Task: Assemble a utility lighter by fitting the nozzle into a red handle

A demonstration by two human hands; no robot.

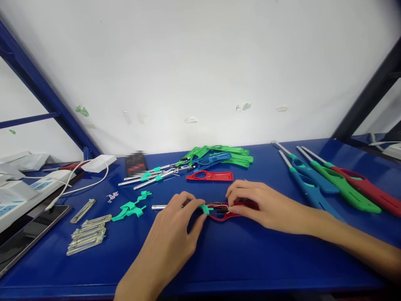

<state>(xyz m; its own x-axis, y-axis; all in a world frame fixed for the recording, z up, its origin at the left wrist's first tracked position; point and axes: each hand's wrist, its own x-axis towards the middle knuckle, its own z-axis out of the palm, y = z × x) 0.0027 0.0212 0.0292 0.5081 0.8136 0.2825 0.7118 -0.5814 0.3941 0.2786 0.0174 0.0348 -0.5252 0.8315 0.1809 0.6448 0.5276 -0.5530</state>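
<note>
On the blue table in front of me lies a red lighter half-shell (216,217), with a metal tube (159,207) sticking out at its left. Thin wires and a small black part (222,210) sit inside it. Between thumb and forefinger, my left hand (175,225) pinches a teal plastic piece (205,209) over the shell. My right hand (255,202) is closed over the shell's right part, fingertips beside the black part and a white wire; its palm hides that end. Loose teal pieces (130,210) lie left of my left hand.
Behind my hands are metal tubes with teal collars (153,177), a red half-shell (209,176), a blue one (211,160) and green ones (239,159). Clear fuel tanks (87,236) and a phone (25,238) lie left. Several assembled lighters (341,184) lie right.
</note>
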